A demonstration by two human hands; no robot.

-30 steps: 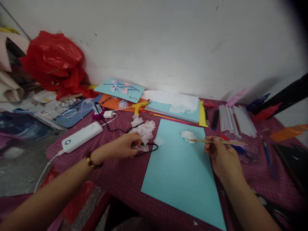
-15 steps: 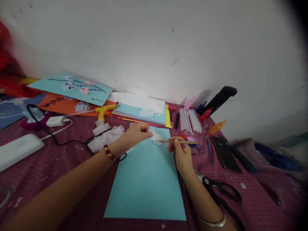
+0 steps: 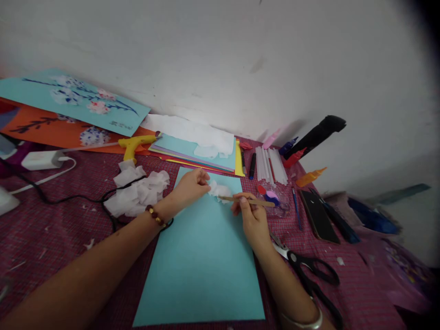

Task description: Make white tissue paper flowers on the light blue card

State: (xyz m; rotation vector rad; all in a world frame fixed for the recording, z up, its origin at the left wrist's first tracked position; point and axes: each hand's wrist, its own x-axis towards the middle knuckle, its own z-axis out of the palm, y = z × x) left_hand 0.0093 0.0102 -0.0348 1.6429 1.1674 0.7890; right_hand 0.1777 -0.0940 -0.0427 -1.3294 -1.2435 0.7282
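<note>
On the upper part of a light blue sheet of paper sits a crumpled white tissue-paper flower. My left hand is closed in a pinch at the flower's left side; what its fingertips hold, if anything, I cannot make out. A wooden craft stick is gripped in my right hand. Its left tip touches or lies just over the flower's lower edge. Left of the sheet is a pile of white tissue pieces.
A yellow glue gun lies behind the tissue pile, its black cable crossing the cloth. Scissors, a phone, glue sticks and paint tubes are at right. Flower pictures and stacked paper lean near the wall.
The view has shifted. My left fingertips have drawn slightly away from the middle of the flower. The stick in my right hand now reaches farther across the flower's lower edge.
</note>
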